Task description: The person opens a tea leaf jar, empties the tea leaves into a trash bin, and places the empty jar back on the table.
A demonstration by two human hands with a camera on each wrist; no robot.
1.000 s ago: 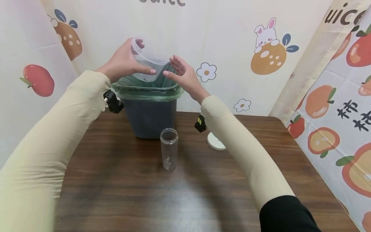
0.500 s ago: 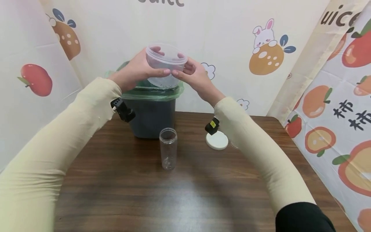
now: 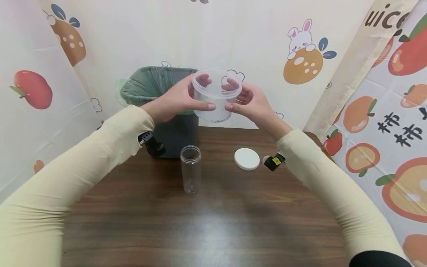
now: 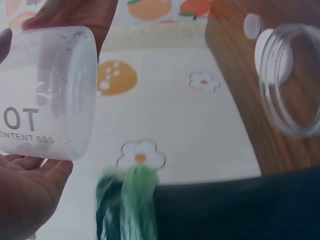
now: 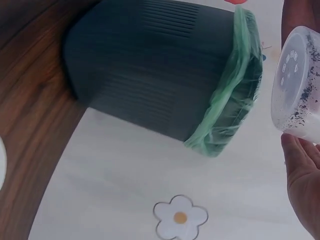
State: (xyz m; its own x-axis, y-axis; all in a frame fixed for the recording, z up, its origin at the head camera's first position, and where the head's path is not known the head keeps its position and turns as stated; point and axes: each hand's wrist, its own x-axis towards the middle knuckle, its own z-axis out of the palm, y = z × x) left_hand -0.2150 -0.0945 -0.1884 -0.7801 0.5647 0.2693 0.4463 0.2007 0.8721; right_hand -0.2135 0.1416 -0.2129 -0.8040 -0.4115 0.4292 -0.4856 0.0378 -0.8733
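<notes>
A round, clear plastic tub [image 3: 217, 97] hangs upright in the air, its open rim facing up. My left hand [image 3: 178, 95] holds its left side, thumb across the front. From the right, my right hand [image 3: 255, 102] grips it with the thumb in front and fingers behind. Printed lettering shows on the tub [image 4: 35, 95] in the left wrist view. Dark specks speckle the lower wall of the tub [image 5: 302, 100] in the right wrist view. Below stands a tall clear jar [image 3: 191, 172], open at the top. Parts of the fingers behind the tub are blurred by its wall.
A dark bin [image 3: 176, 135] with a green liner [image 3: 146, 83] stands at the back, partly behind my left arm. A white round lid [image 3: 247, 159] lies on the wooden table [image 3: 207, 222], right of the jar. A small clear round piece [image 4: 252, 26] lies beyond that lid.
The tub has moved from over the bin to the right and slightly down, turning from tipped to upright. My right hand, apart from it at first, has taken hold of its right side.
</notes>
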